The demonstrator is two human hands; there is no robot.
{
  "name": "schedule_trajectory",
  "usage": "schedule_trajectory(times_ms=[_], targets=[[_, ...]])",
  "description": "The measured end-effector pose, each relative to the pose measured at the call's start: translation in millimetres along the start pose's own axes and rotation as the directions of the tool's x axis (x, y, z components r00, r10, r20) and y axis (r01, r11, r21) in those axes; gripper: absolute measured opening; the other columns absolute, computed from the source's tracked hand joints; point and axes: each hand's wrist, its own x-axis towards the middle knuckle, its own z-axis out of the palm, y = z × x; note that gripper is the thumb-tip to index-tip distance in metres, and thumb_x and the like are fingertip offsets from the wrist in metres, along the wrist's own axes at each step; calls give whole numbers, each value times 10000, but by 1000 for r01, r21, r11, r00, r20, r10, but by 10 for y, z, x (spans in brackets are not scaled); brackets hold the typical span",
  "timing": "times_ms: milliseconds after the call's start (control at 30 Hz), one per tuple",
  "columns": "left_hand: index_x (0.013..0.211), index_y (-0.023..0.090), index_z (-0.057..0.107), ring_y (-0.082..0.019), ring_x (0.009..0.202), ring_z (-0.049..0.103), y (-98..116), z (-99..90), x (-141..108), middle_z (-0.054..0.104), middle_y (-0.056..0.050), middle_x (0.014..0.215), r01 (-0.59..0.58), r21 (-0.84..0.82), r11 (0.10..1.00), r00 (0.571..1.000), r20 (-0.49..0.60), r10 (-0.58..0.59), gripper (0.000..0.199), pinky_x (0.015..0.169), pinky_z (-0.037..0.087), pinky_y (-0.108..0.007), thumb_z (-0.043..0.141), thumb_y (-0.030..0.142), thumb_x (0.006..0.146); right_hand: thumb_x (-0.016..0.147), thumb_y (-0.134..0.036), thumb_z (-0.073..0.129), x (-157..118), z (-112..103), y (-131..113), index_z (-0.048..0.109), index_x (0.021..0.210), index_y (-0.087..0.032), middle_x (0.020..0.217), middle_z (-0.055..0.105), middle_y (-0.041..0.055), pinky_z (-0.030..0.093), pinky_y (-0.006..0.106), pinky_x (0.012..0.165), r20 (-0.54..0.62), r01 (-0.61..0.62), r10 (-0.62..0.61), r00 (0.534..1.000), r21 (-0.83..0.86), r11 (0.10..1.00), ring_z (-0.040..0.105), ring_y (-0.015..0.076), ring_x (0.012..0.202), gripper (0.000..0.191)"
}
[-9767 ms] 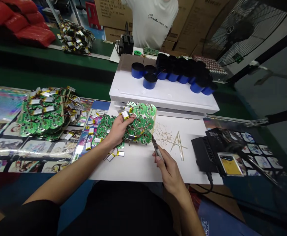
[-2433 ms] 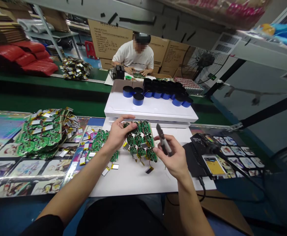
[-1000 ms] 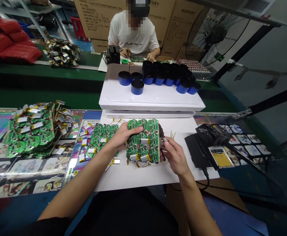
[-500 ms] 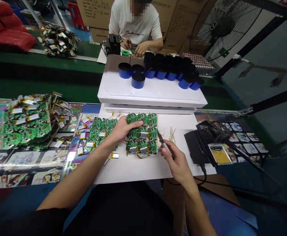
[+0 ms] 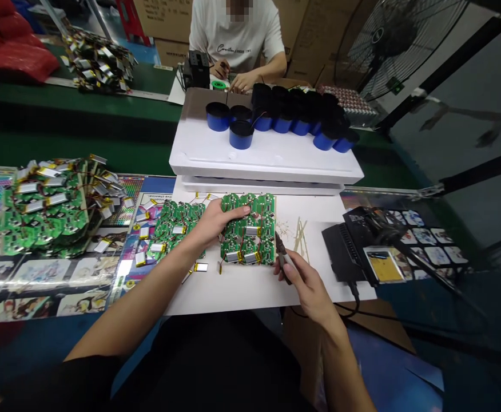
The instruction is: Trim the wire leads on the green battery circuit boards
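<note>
My left hand [image 5: 218, 223] grips the left edge of a green circuit board panel [image 5: 254, 217], its thumb lying across the top. Small silver battery cells with yellow ends [image 5: 251, 230] are wired onto this panel. In my right hand [image 5: 299, 277] is a pair of pliers or cutters [image 5: 282, 257] with light grey handles, its dark tip beside the panel's right edge. Thin pale strips [image 5: 302, 234] and small scraps lie to the right. Partly behind my left forearm lies a second circuit board panel [image 5: 173, 220] with more cells.
Stacked circuit boards [image 5: 44, 212] stand at the left. White foam trays [image 5: 267, 163] beyond the work surface carry several blue and black round cups [image 5: 241, 134]. A black device [image 5: 345, 252] with a cable sits at the right. A co-worker [image 5: 237, 40] sits opposite.
The cutters have shifted slightly down along the panel's right edge, and their handles show more clearly. My left hand keeps its hold. The view has tilted a little.
</note>
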Motion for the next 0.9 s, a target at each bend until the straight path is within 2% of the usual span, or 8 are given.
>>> schedule_trajectory(times_ms=[200,300,400,500,567,667,767,900], targets=[[928,160,720,-234,773,746,-48,-19,16,788,-77,891,-5,23,1000,1000,-30,6,352,702,635,-358,914,354,708,1050,-518,573,-233,-33,89,691,1286,-235,969,698,54,520,313,720,-52,-78,72,996,-119,990,609,200,825,386],[938,159,726,-232,754,748,-49,-1,6,799,-91,918,32,-3,999,999,-10,-32,361,636,621,-326,918,362,709,1015,-535,611,-249,87,135,708,1176,-227,913,658,46,472,306,629,-11,-131,136,991,189,973,558,177,726,360],[918,156,720,-245,773,756,-37,31,-7,797,-99,899,59,-48,997,998,-7,-60,386,610,613,-309,939,365,677,947,-582,648,-229,235,161,688,1135,-220,866,627,50,405,299,553,106,-217,189,976,537,815,520,175,666,409],[916,158,712,-244,767,752,-30,57,-9,796,-94,903,98,-89,991,995,-5,-99,414,608,618,-319,942,381,653,889,-632,649,-205,307,168,674,1125,-222,790,592,38,363,292,509,181,-286,222,958,664,691,459,167,596,474],[918,161,706,-238,744,745,-11,67,-9,792,-83,900,101,-105,989,995,-7,-103,429,594,615,-325,936,394,641,886,-636,638,-192,273,162,673,1118,-230,772,583,30,362,290,501,162,-267,215,963,679,684,446,163,580,470],[921,158,701,-228,720,735,92,59,-29,779,-75,882,58,-89,994,998,-29,-61,449,584,610,-323,932,414,634,918,-597,657,-185,96,139,687,1146,-225,835,620,41,406,295,525,36,-175,189,981,571,802,515,171,629,437],[940,160,689,-242,755,741,327,-12,-111,755,-62,853,-18,-13,1000,996,-92,17,467,625,616,-327,919,434,641,956,-573,667,-225,-167,117,705,1160,-210,882,670,50,468,307,576,-119,-125,157,980,240,963,570,177,672,419],[974,185,646,-245,823,738,774,-263,-315,706,-24,848,-169,222,960,954,-207,216,481,684,609,-320,884,455,655,966,-651,609,-338,-455,161,721,1214,-210,960,773,95,579,400,774,-277,-178,101,955,-270,946,700,263,825,517]])
